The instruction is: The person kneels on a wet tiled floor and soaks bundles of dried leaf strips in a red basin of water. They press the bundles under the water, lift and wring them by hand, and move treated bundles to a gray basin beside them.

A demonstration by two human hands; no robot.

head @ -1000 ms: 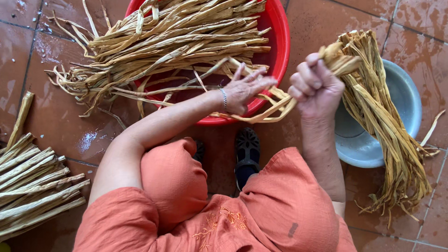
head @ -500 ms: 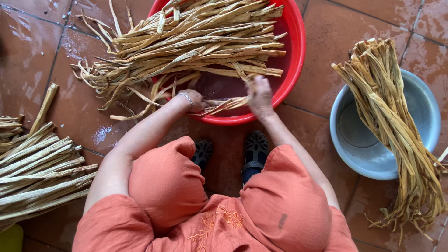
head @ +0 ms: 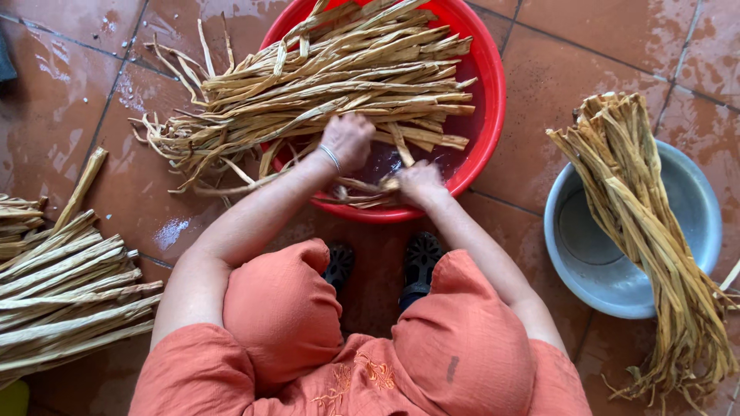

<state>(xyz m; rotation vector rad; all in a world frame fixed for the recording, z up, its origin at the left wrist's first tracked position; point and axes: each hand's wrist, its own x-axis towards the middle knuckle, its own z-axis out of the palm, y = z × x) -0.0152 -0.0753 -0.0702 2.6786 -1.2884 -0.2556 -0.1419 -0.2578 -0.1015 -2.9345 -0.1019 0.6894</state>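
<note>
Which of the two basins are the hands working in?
The red basin, straight ahead: both hands are in its strips. The grey basin sits apart to the right.

A grey basin stands on the tiled floor toward its right edge. A bundle of tan fibre strips lies across the basin, its frayed ends trailing over the rim toward the bottom right corner. At the left edge of the floor lies a separate stack of stiffer pale strips, laid roughly parallel. The reddish-brown tiles are wet in patches. Two dark sandals rest on the floor near the bottom middle.
</note>
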